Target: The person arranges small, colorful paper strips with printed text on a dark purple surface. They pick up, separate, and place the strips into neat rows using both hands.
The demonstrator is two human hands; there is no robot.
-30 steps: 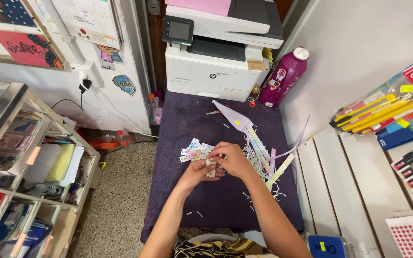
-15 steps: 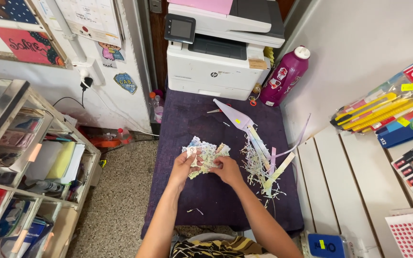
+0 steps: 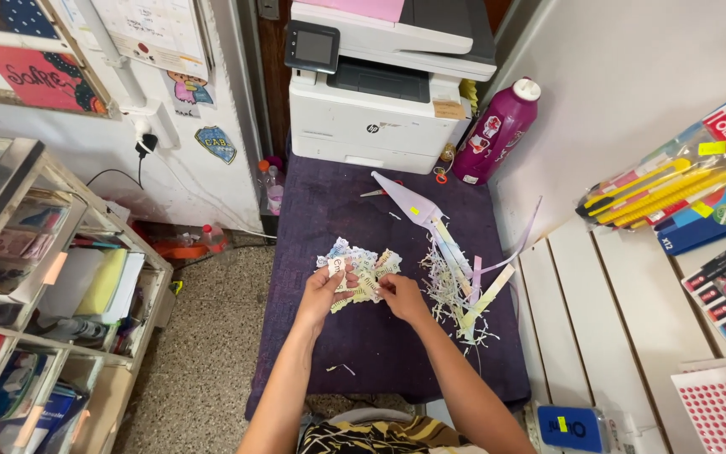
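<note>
pastel paper cutouts (image 3: 361, 271), purple table cover (image 3: 329, 210), magenta bottle (image 3: 496, 133)

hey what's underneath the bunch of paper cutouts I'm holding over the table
Under the paper cutouts, the purple cloth of the table shows on every side. The left hand and right hand hold them by the lower edge. Whatever lies directly beneath the bunch is covered.

Your hands moved left off the scrap pile; left hand (image 3: 325, 294) and right hand (image 3: 401, 294) now fan the paper cutouts (image 3: 359, 267) out, before bunched.
</note>
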